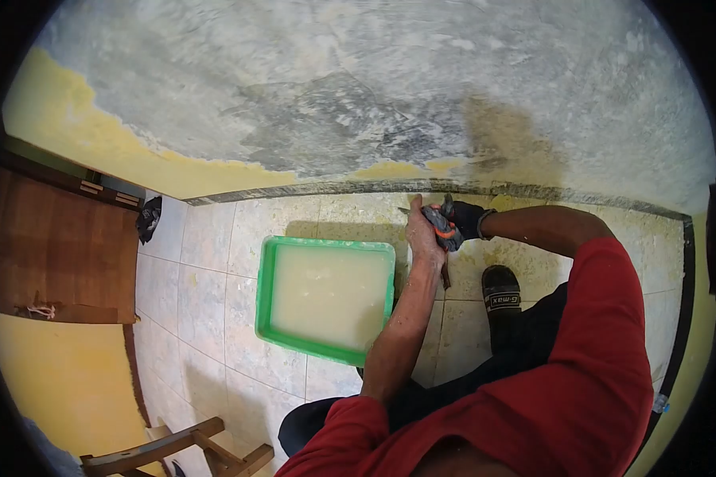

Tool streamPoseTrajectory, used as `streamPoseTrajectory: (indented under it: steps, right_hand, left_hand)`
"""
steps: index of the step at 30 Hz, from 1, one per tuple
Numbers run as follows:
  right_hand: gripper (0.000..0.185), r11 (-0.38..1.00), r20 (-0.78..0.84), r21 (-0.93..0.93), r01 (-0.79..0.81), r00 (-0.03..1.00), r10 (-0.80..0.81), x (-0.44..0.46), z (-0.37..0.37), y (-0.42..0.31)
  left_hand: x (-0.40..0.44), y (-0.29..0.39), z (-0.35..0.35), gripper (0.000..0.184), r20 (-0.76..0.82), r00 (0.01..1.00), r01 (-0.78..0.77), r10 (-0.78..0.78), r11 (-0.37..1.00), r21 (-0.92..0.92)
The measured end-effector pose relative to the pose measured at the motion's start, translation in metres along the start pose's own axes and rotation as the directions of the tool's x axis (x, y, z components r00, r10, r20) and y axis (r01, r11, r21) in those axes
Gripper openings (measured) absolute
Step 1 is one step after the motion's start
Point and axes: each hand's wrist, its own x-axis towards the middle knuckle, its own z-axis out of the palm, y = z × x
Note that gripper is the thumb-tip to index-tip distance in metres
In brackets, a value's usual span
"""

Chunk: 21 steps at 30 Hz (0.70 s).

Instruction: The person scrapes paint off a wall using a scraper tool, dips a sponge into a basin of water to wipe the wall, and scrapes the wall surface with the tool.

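My bare, dusty left hand [422, 236] is closed beside the wall's foot, against a crumpled dark grey and orange bundle [444, 228] that looks like a work glove. My right hand [469, 219], in a dark glove, meets it from the other side and grips the same bundle. Its fingers are partly lost against the dark material. A thin brown stick-like piece [445, 275] hangs below the hands; what it belongs to is hidden. Left of my forearm, a green tray [267, 318] of cloudy whitish liquid [326, 294] sits on the floor.
Ahead rises a wall [358, 95] with grey patches and remaining yellow paint. Yellow flakes litter the tiled floor [278, 374] along its base. A black bag [149, 219] lies by the brown door [64, 238]. Wooden framework [199, 441] stands lower left; my shoe [501, 288] is near the hands.
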Motion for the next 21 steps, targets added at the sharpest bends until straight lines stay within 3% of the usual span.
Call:
streamPoseTrajectory:
  steps: [2,3,5,6,8,9,11,13,15,18,20,21]
  right_hand:
    - [0.025,0.950,-0.062,-0.313,0.018,0.997,-0.039,0.007,0.013,0.026]
    - [0.025,0.945,-0.055,-0.326,0.015,0.998,-0.035,0.007,0.007,0.016]
    - [0.017,0.903,0.058,-0.368,-0.224,0.963,0.262,0.006,-0.015,-0.016]
    - [0.017,0.895,0.064,-0.386,-0.223,0.962,0.267,0.001,-0.021,-0.025]
    - [0.012,0.810,0.019,-0.576,-0.108,0.989,0.146,-0.010,-0.028,-0.040]
    - [0.012,0.805,0.026,-0.583,-0.108,0.988,0.151,-0.013,-0.029,-0.034]
    - [0.015,0.728,0.030,-0.677,0.111,0.992,-0.123,-0.019,-0.031,-0.013]
    - [0.015,0.757,0.018,-0.639,0.135,0.987,-0.162,-0.021,-0.043,-0.023]
    - [0.015,0.788,-0.003,-0.594,0.160,0.980,-0.201,-0.019,-0.050,-0.018]
    - [0.017,0.686,-0.009,-0.688,0.236,0.943,-0.334,-0.016,-0.053,-0.008]
    - [0.021,0.940,-0.193,-0.340,-0.034,0.981,-0.034,-0.017,-0.060,-0.047]
    - [0.021,0.943,-0.199,-0.331,-0.039,0.980,-0.030,-0.017,-0.058,-0.036]
  left_hand:
    - [0.016,-0.010,-0.021,0.032,-0.023,1.000,0.019,-0.018,1.000,0.022]
    - [0.026,-0.020,-0.032,0.032,-0.015,1.000,0.021,-0.020,1.000,0.008]
    - [0.040,-0.035,-0.044,0.030,-0.109,0.992,0.062,-0.064,0.998,-0.022]
    - [0.028,-0.030,-0.034,0.029,-0.157,0.979,0.121,-0.130,0.990,-0.069]
    - [0.033,-0.033,-0.034,0.032,-0.086,0.984,0.147,-0.153,0.986,-0.073]
    - [0.036,-0.035,-0.034,0.034,-0.029,0.984,0.171,-0.173,0.984,-0.056]
    - [0.041,-0.034,-0.031,0.036,-0.012,0.981,0.195,-0.195,0.980,-0.050]
    - [0.053,-0.039,-0.034,0.038,-0.001,0.976,0.218,-0.218,0.975,-0.038]
    - [0.061,-0.040,-0.037,0.040,0.172,0.964,0.213,-0.202,0.976,-0.049]
    - [0.054,-0.031,-0.014,0.040,0.161,0.964,0.234,-0.213,0.964,-0.125]
    - [0.069,-0.036,-0.015,0.042,0.204,0.955,0.242,-0.214,0.963,-0.120]
    - [0.076,-0.040,-0.019,0.047,0.248,0.945,0.250,-0.215,0.961,-0.120]
